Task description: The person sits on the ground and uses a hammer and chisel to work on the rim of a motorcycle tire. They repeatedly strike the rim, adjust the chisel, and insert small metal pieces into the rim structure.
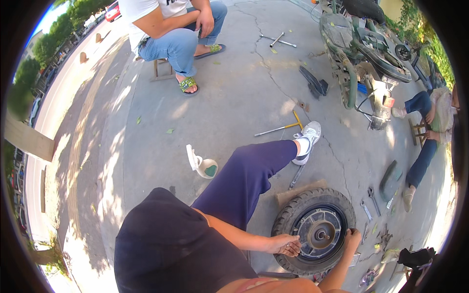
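Observation:
A wheel lies flat on the ground, its black knobbly tyre (282, 222) surrounding a grey metal hub (320, 234) with a round centre. My left hand (286, 245) is over the left side of the wheel, fingers curled together at the hub's edge; whatever they pinch is too small to make out. On the opposite side, my right hand (352, 240) is closed at the tyre's outer edge, its fingers curled against the rubber. Under the wheel's far side, part of a flat brown board (299, 193) shows.
Spanners (373, 200) and small parts lie right of the wheel. Beyond my shoe are a yellow-handled T-wrench (278, 129), a cross wrench (277, 40) and a partly dismantled motorbike (366, 63). A white jug (200, 162) stands left of my leg. Two people sit nearby.

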### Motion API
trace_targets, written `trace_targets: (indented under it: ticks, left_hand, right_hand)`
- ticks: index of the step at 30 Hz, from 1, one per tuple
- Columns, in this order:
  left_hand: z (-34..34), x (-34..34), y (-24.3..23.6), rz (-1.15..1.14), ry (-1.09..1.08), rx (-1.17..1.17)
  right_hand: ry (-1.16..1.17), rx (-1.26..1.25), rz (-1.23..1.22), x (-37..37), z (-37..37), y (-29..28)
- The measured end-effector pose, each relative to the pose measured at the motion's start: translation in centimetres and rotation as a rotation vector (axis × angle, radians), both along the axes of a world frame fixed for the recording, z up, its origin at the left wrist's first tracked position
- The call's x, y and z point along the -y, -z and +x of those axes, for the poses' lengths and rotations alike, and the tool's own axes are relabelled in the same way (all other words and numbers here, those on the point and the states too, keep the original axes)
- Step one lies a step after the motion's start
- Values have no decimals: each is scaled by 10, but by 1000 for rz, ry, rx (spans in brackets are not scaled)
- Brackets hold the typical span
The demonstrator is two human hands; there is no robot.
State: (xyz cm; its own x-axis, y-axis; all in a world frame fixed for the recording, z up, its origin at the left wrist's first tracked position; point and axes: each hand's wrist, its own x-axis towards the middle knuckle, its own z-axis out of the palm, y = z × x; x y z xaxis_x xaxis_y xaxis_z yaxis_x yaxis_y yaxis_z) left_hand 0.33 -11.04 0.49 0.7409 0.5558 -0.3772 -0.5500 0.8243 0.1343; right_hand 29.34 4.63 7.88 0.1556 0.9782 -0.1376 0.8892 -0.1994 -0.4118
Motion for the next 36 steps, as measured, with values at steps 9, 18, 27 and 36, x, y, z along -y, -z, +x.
trace_targets:
  ticks: [9,18,27,36]
  left_hand:
    - [12,15,5,-62,33,317]
    - [0,12,1,-128,45,77]
    - [2,5,-11,-17,49,89]
    - [-3,7,-4,122,67,-111]
  right_hand:
    - [-350,-247,-24,174,-159,-70]
    - [-330,-246,51,202,-169,-24]
    - [263,-848,111,170,-93,-28]
    - [674,-1597,640,175,14,3]
